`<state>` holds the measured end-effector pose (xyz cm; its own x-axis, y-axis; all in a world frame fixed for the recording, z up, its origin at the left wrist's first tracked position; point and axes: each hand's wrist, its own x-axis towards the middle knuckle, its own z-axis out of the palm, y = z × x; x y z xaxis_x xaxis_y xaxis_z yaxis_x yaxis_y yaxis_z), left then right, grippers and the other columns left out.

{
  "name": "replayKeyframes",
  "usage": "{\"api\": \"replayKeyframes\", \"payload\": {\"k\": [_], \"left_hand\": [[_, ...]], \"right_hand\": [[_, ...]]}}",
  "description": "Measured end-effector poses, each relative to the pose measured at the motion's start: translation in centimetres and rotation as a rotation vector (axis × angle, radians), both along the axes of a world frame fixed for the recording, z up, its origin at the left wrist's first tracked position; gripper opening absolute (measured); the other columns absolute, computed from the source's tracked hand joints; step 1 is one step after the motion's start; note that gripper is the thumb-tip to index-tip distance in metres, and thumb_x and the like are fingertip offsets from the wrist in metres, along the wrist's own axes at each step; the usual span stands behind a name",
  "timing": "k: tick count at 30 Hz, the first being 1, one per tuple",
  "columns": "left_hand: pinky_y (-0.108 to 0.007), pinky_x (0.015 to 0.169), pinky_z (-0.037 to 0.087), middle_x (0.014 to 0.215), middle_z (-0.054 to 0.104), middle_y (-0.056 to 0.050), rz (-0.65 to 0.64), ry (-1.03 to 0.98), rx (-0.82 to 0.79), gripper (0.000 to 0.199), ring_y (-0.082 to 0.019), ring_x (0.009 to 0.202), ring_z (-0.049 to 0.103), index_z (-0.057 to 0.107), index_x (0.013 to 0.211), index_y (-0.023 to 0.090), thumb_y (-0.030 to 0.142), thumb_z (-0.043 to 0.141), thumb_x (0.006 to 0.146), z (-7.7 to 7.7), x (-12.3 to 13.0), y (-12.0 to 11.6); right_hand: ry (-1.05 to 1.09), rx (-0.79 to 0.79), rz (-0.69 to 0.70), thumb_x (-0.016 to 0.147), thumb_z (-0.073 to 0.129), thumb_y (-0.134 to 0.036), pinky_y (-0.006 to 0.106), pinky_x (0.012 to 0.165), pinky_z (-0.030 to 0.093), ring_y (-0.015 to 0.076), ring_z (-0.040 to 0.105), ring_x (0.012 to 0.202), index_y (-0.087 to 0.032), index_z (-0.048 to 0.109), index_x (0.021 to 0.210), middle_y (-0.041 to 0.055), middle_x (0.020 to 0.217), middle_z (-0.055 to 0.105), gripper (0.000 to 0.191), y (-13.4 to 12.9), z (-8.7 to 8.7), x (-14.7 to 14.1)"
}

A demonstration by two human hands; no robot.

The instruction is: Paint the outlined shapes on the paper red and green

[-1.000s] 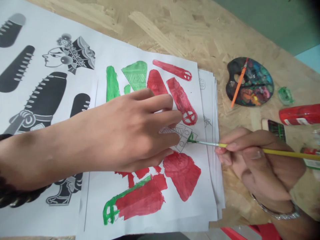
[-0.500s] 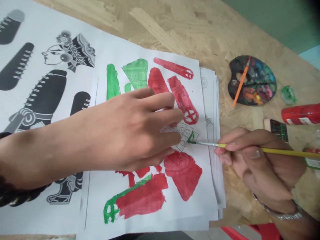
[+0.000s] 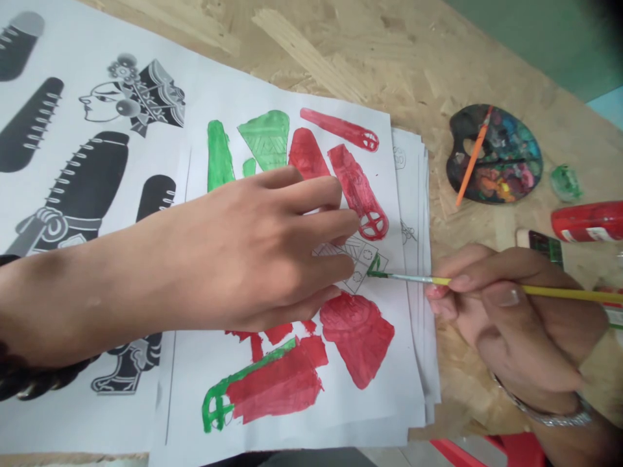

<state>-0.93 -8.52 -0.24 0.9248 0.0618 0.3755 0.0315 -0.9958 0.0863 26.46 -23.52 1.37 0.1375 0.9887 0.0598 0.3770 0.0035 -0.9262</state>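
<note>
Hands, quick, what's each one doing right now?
Left hand: open, fingers spread on the painted paper sheet, holding nothing.
Right hand: closed, holding a yellow-handled paintbrush.

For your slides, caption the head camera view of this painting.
Right hand holds a green-tipped paintbrush to the sheet; left hand rests on it.

Read nothing legible: no text, brand or number. Inspected the white label (image 3: pixel 599 234) on a red paint tube (image 3: pixel 577 222), just beyond the right hand (image 3: pixel 518 324): print blurred past reading. Found the same on a dark printed pack (image 3: pixel 546 250) nearer the hand, and on a white-and-green label (image 3: pixel 614 316) at the frame edge, right of the hand. Noted a small outlined mark (image 3: pixel 399 157) on the paper beyond the fingertips: too small to tell as lettering.
</note>
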Motion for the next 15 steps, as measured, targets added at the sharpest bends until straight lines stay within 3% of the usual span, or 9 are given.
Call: {"api": "replayKeyframes", "payload": {"k": [5,11,15], "left_hand": [[-0.051,0.096,0.066,0.116,0.07,-0.004,0.001,0.009,-0.033,0.048,-0.026,0.109,0.068,0.078,0.125,0.028,0.034,0.031,0.12,-0.1,0.0,-0.1],[-0.048,0.08,0.068,0.114,0.07,-0.005,-0.002,0.004,-0.003,0.047,-0.026,0.106,0.068,0.079,0.12,0.027,0.03,0.031,0.119,0.0,-0.1,0.0],[-0.049,0.083,0.068,0.115,0.072,-0.003,0.009,0.006,-0.046,0.048,-0.026,0.106,0.069,0.078,0.125,0.028,0.031,0.031,0.119,0.1,0.0,0.0]], "right_hand": [[-0.011,-0.027,-0.022,0.102,0.075,-0.053,0.03,0.049,0.049,0.0161,0.058,0.059,-0.034,0.077,0.089,0.0008,0.076,0.067,0.023,-0.4,-0.2,0.2],[0.155,0.069,0.013,0.101,0.072,-0.031,0.03,0.04,0.044,0.0175,0.06,0.056,-0.028,0.081,0.092,0.0043,0.075,0.068,0.013,-0.2,-1.0,1.2],[0.155,0.13,0.083,0.1,0.072,-0.025,0.03,0.038,0.043,0.0158,0.06,0.053,-0.024,0.083,0.093,0.0049,0.074,0.073,0.013,0.5,-0.8,0.9]]}}
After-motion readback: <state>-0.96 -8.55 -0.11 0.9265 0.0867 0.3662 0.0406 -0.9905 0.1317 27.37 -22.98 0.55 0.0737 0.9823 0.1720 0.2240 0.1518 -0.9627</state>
